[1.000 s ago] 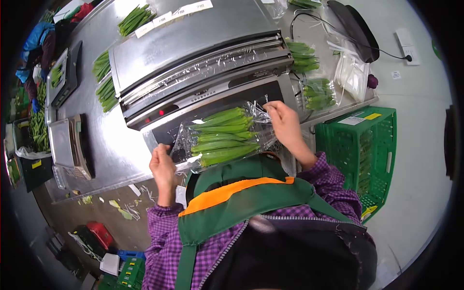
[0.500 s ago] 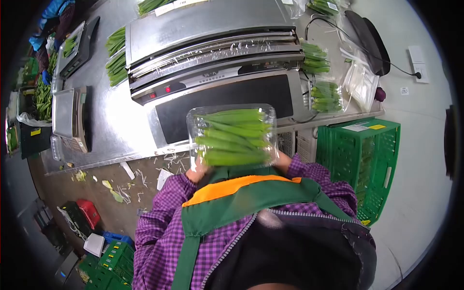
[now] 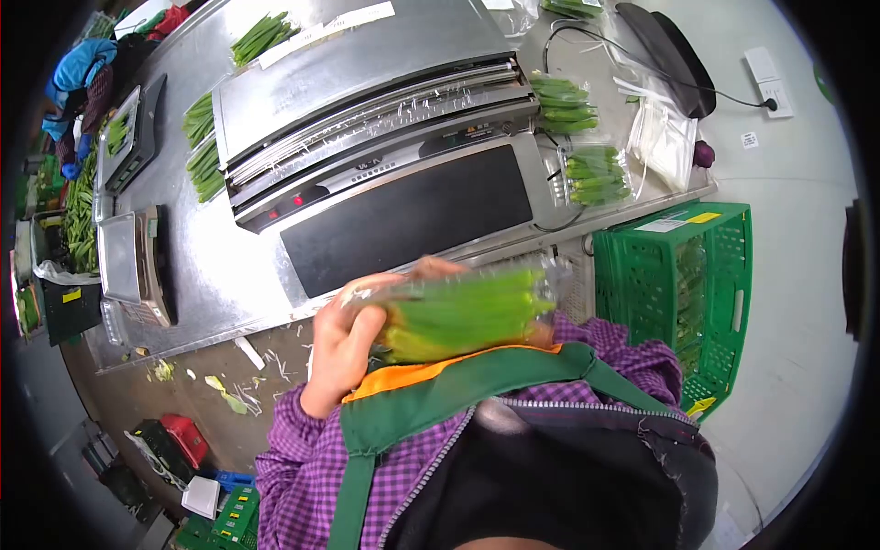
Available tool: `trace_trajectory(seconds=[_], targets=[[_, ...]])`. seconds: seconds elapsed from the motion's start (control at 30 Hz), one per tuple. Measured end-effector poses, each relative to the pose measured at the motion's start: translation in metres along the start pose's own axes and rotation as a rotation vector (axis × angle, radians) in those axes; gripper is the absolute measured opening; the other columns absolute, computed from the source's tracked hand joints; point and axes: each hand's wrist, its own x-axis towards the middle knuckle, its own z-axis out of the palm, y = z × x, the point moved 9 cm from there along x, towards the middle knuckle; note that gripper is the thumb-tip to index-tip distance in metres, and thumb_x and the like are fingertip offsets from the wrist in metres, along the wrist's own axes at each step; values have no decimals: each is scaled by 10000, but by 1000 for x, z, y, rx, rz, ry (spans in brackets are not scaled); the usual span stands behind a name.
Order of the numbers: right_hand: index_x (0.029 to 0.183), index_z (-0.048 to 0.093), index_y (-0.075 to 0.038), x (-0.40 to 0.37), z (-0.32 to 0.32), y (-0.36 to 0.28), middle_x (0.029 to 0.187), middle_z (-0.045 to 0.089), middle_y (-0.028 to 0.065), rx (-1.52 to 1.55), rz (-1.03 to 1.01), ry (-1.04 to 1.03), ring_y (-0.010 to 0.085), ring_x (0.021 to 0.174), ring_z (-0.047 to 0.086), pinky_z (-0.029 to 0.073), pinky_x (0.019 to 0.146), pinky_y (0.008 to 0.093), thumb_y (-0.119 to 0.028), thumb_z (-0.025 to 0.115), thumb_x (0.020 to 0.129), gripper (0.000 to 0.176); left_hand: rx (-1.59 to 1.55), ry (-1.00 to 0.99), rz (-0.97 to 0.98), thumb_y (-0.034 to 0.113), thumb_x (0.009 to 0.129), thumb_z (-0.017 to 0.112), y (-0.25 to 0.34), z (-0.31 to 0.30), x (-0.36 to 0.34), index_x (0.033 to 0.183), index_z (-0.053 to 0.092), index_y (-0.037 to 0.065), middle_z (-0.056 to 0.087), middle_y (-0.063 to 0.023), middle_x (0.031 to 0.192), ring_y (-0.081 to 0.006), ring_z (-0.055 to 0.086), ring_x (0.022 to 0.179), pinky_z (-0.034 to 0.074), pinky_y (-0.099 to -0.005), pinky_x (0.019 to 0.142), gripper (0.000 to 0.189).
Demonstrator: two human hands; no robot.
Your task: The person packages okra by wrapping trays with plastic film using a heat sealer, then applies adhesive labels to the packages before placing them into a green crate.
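Observation:
A clear plastic pack of long green pods [image 3: 467, 307], okra by their look, is held in front of my chest, tilted and slightly blurred. My left hand [image 3: 341, 344] is closed on its left end, thumb on the near side and fingers reaching along the far top edge. At the right end, my right hand [image 3: 544, 327] is mostly hidden by the pack and sleeve, but it supports that end. Just beyond the pack stands a film-wrapping machine [image 3: 367, 137] with a black plate [image 3: 412, 220] at its front.
Two wrapped packs [image 3: 596, 174] lie right of the machine, beside white plastic bags [image 3: 662, 151]. A green crate [image 3: 642, 252] stands at the right. Scales [image 3: 128, 261] and loose pods [image 3: 203, 170] are on the left. A co-worker's blue sleeve [image 3: 78, 69] shows far left.
The pack has tipped from facing me to lying more edge-on, and moved slightly down and right. My left hand has come up around its left end. The view has shifted and turned slightly.

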Motion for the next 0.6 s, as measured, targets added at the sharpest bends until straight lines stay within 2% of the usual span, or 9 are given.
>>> trace_trajectory(seconds=[0.03, 0.1, 0.2, 0.23, 0.27, 0.37, 0.4, 0.43, 0.6], targets=[[1222, 492, -19, 28, 15, -15, 1243, 508, 115, 107, -29, 1, 151, 1098, 497, 384, 957, 305, -367, 442, 946, 448, -229, -73, -206, 261, 953, 447, -32, 12, 0, 1190, 508, -37, 615, -102, 1046, -171, 590, 923, 473, -275, 806, 386], [1290, 416, -27, 36, 51, -56, 1205, 508, 120, 945, 78, -311, 212, 1098, 517, 427, 942, 380, -552, 377, 908, 650, -658, -30, -688, 381, 942, 462, -69, 33, -16, 1225, 496, 8, 590, -78, 1100, -177, 576, 967, 463, -282, 838, 470], [1330, 376, -46, 7, 44, -121, 1307, 443, 152, 1173, -216, -589, 290, 1182, 463, 414, 958, 440, -640, 331, 866, 756, -715, -55, -673, 445, 930, 448, -68, 35, -26, 1252, 461, 24, 539, -90, 1182, -175, 551, 1009, 470, -297, 830, 531], [1338, 366, -44, 2, 18, -122, 1332, 416, 158, 1178, -180, -378, 299, 1190, 454, 408, 963, 451, -651, 325, 860, 774, -697, -16, -698, 470, 928, 432, -71, 31, -30, 1274, 421, 27, 512, -106, 1187, -179, 540, 1000, 485, -326, 804, 562], [1346, 356, -41, -8, -11, -119, 1357, 390, 164, 1175, -137, -164, 307, 1198, 444, 401, 967, 462, -662, 319, 854, 792, -704, -6, -701, 470, 928, 432, -76, 29, -31, 1274, 421, 27, 512, -106, 1187, -179, 540, 1000, 485, -326, 804, 562], [1327, 409, -69, -15, -51, -130, 1342, 413, 177, 955, -132, -150, 307, 1250, 388, 362, 1006, 455, -511, 298, 944, 596, -709, 146, -762, 495, 920, 422, -93, 14, -17, 1251, 406, -19, 543, -117, 1065, -183, 562, 890, 509, -369, 694, 612], [1286, 442, -45, -12, -65, -113, 1288, 460, 141, 619, -34, -29, 246, 1192, 429, 378, 977, 392, -422, 354, 955, 510, -721, 101, -648, 479, 924, 429, -96, 11, -3, 1216, 442, -23, 566, -102, 1039, -175, 577, 871, 509, -364, 651, 581], [1245, 475, -20, -11, -78, -100, 1234, 506, 104, 279, 57, 91, 185, 1134, 469, 395, 948, 328, -333, 410, 965, 424, -720, 88, -630, 471, 925, 433, -97, 10, 9, 1203, 461, -13, 577, -97, 1049, -176, 584, 885, 509, -360, 681, 559], [1233, 478, -4, 11, -101, -113, 1113, 554, 11, 34, -98, 341, 78, 986, 471, 368, 858, 229, -133, 421, 964, 304, -812, 51, -488, 434, 935, 436, -68, 34, 54, 1231, 460, 1, 544, -110, 1210, -213, 544, 1077, 443, -381, 908, 525]])
